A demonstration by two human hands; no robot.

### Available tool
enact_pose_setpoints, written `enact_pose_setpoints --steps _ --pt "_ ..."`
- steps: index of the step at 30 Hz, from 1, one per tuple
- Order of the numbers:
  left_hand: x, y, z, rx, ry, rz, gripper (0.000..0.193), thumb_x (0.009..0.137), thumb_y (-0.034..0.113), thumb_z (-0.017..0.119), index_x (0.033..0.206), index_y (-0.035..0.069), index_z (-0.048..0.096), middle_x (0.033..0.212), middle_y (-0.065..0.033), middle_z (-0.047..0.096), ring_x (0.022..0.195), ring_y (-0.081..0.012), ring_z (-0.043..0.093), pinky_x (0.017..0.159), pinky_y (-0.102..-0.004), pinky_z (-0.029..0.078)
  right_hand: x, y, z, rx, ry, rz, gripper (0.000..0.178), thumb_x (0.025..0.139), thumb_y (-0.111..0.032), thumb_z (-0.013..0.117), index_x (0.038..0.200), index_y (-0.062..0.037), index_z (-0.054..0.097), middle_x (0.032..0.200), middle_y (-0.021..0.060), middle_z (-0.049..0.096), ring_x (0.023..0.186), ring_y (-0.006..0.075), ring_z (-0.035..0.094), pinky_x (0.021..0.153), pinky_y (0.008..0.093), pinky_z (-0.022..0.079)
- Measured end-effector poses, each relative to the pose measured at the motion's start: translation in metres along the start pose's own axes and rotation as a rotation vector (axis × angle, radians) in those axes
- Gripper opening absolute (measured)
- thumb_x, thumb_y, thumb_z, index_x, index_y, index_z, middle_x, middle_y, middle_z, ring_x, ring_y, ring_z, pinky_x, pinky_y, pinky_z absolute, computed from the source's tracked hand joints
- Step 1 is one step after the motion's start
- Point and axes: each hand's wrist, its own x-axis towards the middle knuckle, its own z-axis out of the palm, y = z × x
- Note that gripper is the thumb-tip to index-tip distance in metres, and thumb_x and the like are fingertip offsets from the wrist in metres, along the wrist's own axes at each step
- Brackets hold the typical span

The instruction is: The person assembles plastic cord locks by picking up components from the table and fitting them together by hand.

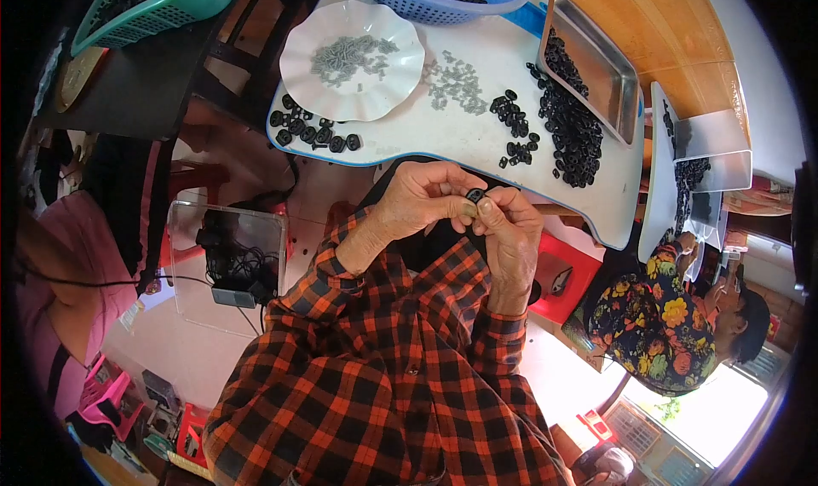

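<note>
A small black rounded plastic part (475, 195) is pinched between my two hands, just off the table's near edge. My left hand (423, 198) grips it from the left with thumb and fingertips. From the right, the thumb and fingers of my right hand (509, 224) close on its other side. Past my hands, a white wavy-rimmed plate (298, 56) carries a heap of small grey pieces (345, 60). More grey pieces (454, 81) lie loose beside it. Black parts (317, 132) sit by the table's near left corner, and a larger pile of black parts (573, 137) spreads at the right.
A metal tray (626, 86) leans over the black pile. At the back stands a blue basket (417, 7) of black pieces. A green basket (162, 22) rests on a dark table at left. A person in a flowered top (660, 324) works at the right. A clear box (183, 264) holds cables.
</note>
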Motion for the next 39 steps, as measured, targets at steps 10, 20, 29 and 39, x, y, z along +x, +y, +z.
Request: enact_pose_setpoints --steps 10,20,29,39 --pt "0.001 0.001 0.004 -0.057 -0.037 0.059 0.024 0.079 -0.004 0.065 0.103 -0.006 0.061 0.083 -0.0092 0.062 0.064 -0.0156 0.064 0.056 -0.0241 0.055 0.001 0.001 -0.008 -0.017 -0.053 -0.025 0.006 0.08 -0.002 0.067 0.083 0.0005 0.062 0.076 0.0044 0.062 0.06 0.0079 0.051 0.055 0.0196 0.041" --pt "0.001 0.005 0.005 -0.011 -0.053 0.039 0.024 0.079 -0.005 0.065 0.103 -0.007 0.061 0.08 -0.0096 0.063 0.065 -0.0157 0.065 0.056 -0.0241 0.055 0.003 0.0 -0.01 -0.007 -0.094 -0.011 0.007 0.079 -0.002 0.068 0.08 0.0002 0.062 0.074 0.0043 0.06 0.06 0.0086 0.051 0.055 0.0202 0.041" --pt "-0.003 0.005 0.006 -0.016 -0.093 0.008 0.023 0.079 -0.003 0.066 0.101 -0.008 0.062 0.075 -0.0086 0.063 0.061 -0.0149 0.065 0.055 -0.0225 0.054 0.002 0.004 -0.016 0.104 -0.163 0.077 0.009 0.077 -0.002 0.07 0.078 0.0005 0.061 0.072 0.0053 0.059 0.056 0.0091 0.051 0.052 0.0197 0.04" --pt "-0.003 0.003 0.004 -0.034 -0.101 0.033 0.024 0.08 -0.001 0.066 0.102 -0.007 0.061 0.079 -0.009 0.063 0.062 -0.0154 0.065 0.056 -0.0229 0.055 0.006 0.0 -0.013 0.107 -0.171 0.142 0.01 0.077 -0.001 0.07 0.076 -0.0009 0.06 0.071 0.0038 0.059 0.054 0.0074 0.049 0.05 0.0186 0.038"
